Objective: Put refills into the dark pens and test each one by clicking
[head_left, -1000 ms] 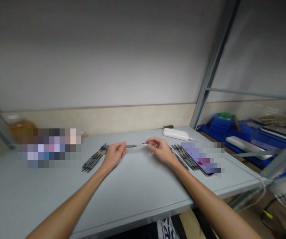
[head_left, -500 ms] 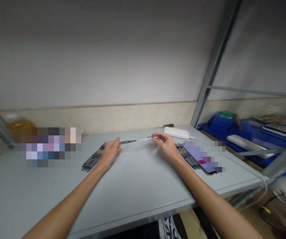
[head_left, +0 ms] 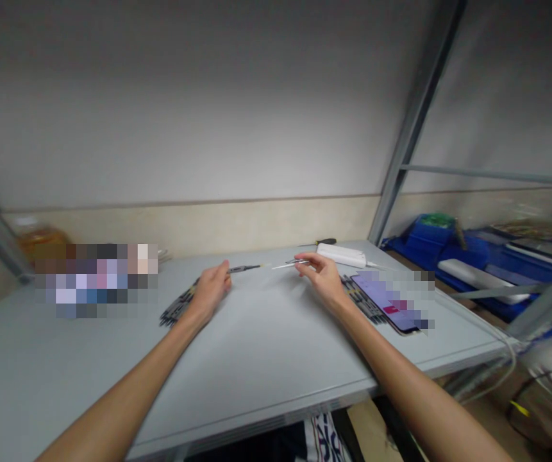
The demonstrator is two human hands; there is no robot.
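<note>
One dark pen-like barrel (head_left: 245, 268) is held above the middle of the tabletop (head_left: 266, 359), pinched in the fingers of the left hand (head_left: 212, 290), its pale-tipped end pointing right. Facing it, one thin pale rod (head_left: 283, 264) sticks out from the right hand (head_left: 322, 276), whose fingers grasp a small silvery piece; how rod and piece join is too small to tell. Half a second ago, barrel and rod made one unbroken line between the hands; now a narrow gap parts their ends. A second ago, the hands were closer together.

Two groups of dark pens lie beside the hands: the left group (head_left: 174, 309) partly behind the left wrist, the right group (head_left: 367, 303) just beyond the right one. The pens overlap too much to count. Next to the right group is one phone (head_left: 386, 301); farther back, one white power strip (head_left: 340, 255) and one screwdriver (head_left: 325, 242).
</note>
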